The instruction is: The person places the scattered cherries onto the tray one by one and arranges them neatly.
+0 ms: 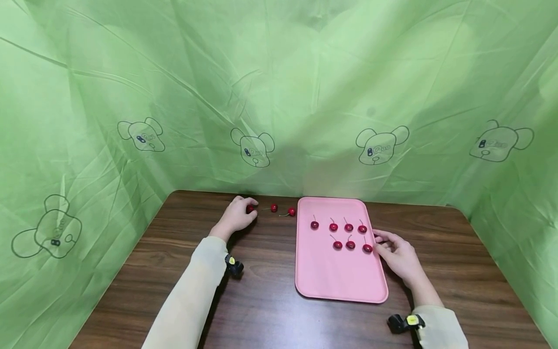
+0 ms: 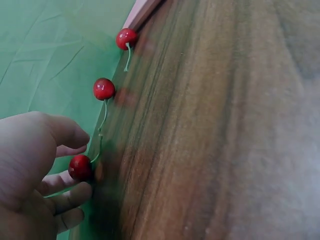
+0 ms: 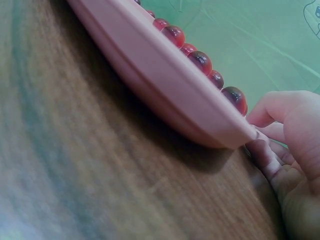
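Observation:
My left hand [image 1: 235, 217] is at the far left of the table, its bent fingers around a red cherry [image 2: 80, 167]. In the left wrist view a gap shows between the thumb and this cherry, which is against the fingers. Two more cherries with green stems, a nearer one [image 1: 273, 208] and a farther one [image 1: 291, 212], lie between that hand and a pink tray [image 1: 335, 281]. My right hand [image 1: 398, 254] holds the tray's right rim between thumb and fingers. Several cherries [image 1: 348, 227] stand on the tray in two rows, stems up.
The brown wooden table [image 1: 261, 310] carries everything. Green cloth [image 1: 279, 87] with mouse-like drawings hangs along its back and sides. A black wrist camera [image 1: 234, 266] sits at the left cuff, another camera [image 1: 403, 323] at the right cuff.

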Motion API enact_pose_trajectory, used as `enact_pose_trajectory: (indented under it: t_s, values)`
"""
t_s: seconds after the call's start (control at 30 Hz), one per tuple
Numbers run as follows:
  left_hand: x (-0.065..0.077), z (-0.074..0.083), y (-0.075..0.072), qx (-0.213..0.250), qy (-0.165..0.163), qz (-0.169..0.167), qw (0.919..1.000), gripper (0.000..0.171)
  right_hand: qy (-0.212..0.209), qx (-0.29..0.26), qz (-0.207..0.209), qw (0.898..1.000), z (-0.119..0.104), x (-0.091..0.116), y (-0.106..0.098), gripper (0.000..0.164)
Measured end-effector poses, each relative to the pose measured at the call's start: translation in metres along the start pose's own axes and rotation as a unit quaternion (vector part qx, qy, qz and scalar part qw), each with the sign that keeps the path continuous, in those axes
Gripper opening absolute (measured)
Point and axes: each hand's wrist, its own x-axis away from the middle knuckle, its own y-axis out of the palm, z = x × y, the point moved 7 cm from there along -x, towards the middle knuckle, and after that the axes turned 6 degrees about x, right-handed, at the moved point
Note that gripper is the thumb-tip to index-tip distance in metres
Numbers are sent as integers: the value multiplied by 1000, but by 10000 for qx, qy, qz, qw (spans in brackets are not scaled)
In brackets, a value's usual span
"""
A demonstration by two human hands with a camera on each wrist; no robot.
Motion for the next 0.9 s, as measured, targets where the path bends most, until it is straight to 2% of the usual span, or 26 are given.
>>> enact_pose_trajectory:
  t_s: [0.37,0.57,0.9]
  values:
    - [21,1,0,-10,66,-33,10000,34,25,0,-5,10000,-2,1,-1,44]
    - [31,4,0,235,77,-56,9997,32,47,-8,-10,10000,-2,1,-1,44]
    - [35,5,7,435,51,79,9990,25,103,28,-44,9999,-2,1,-1,45]
